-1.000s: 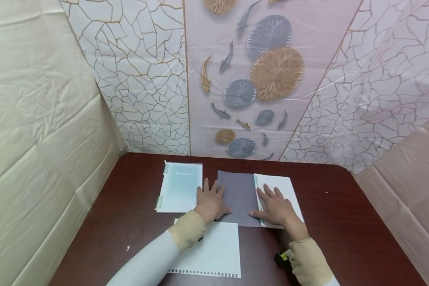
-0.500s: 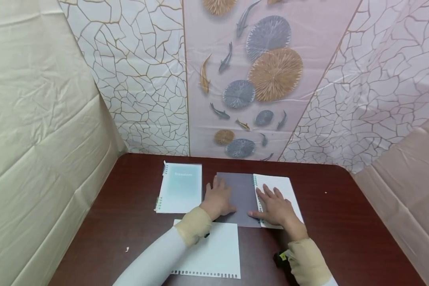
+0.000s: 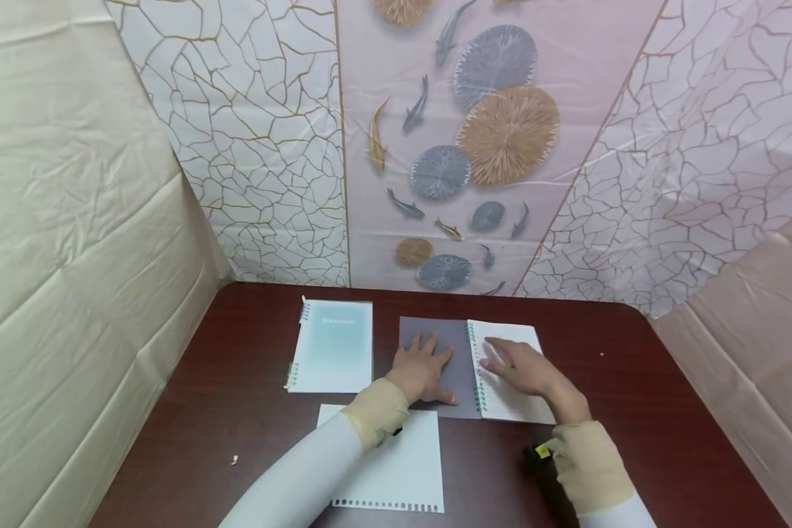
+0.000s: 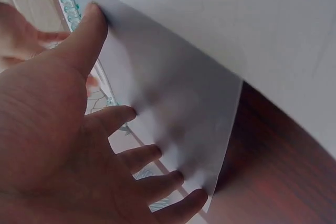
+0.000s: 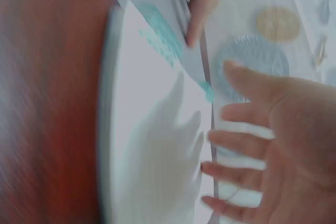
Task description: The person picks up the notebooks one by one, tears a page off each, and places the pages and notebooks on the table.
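Note:
An open spiral notebook with green rings lies on the table, its grey cover (image 3: 440,334) folded out to the left and its white lined page (image 3: 524,407) on the right. My left hand (image 3: 419,372) rests on the grey cover with fingers spread. In the left wrist view the fingertips (image 4: 197,199) press along that cover. My right hand (image 3: 531,370) hovers over the lined page, fingers relaxed and holding nothing. The right wrist view shows its fingers (image 5: 236,140) apart from the page, with a shadow on the paper.
A second spiral notebook (image 3: 335,352) with a pale blue "freedom" cover lies closed at the left. In front, a loose white sheet (image 3: 402,469) with a torn perforated edge lies partly under my left forearm. A small white scrap (image 3: 235,460) sits on the dark red table (image 3: 178,440).
My left hand has slid right across the grey cover, away from the blue notebook. My right hand has lifted off the lined page and shifted slightly right.

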`<state>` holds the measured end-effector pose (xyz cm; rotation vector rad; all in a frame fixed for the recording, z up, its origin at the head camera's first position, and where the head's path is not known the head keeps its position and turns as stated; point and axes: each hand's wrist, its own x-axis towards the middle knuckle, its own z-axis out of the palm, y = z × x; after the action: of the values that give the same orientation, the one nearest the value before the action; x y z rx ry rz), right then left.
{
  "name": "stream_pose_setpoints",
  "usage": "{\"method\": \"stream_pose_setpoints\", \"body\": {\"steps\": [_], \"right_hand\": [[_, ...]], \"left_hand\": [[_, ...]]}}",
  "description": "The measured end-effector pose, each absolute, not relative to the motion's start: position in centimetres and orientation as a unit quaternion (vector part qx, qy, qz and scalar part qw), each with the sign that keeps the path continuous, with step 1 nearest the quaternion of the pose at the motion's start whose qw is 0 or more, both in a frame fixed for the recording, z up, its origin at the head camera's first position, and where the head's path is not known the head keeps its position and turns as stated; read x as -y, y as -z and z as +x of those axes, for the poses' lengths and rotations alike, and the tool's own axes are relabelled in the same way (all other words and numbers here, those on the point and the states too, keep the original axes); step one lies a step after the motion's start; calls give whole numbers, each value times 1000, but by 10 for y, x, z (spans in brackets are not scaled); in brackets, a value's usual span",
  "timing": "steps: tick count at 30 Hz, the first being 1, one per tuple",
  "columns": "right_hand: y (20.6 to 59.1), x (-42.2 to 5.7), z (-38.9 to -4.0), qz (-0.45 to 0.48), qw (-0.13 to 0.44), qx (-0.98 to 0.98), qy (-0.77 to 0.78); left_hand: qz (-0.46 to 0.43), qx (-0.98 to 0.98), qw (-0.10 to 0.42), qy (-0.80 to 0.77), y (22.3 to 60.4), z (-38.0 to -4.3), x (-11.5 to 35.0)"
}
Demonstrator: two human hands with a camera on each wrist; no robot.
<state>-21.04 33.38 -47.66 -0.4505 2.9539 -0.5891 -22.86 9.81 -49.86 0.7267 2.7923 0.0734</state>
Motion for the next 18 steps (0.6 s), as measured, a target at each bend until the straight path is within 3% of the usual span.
{"method": "stream_pose_setpoints", "body": {"steps": [7,18], "right_hand": [[480,-368,-233,-78,-11,-982,170],[494,-385,-236,-41,91,-990,96]], "left_hand": [[247,-961,126,-17,496,-227,-99],[264,-960,96,-10,502,-230,-102]]}}
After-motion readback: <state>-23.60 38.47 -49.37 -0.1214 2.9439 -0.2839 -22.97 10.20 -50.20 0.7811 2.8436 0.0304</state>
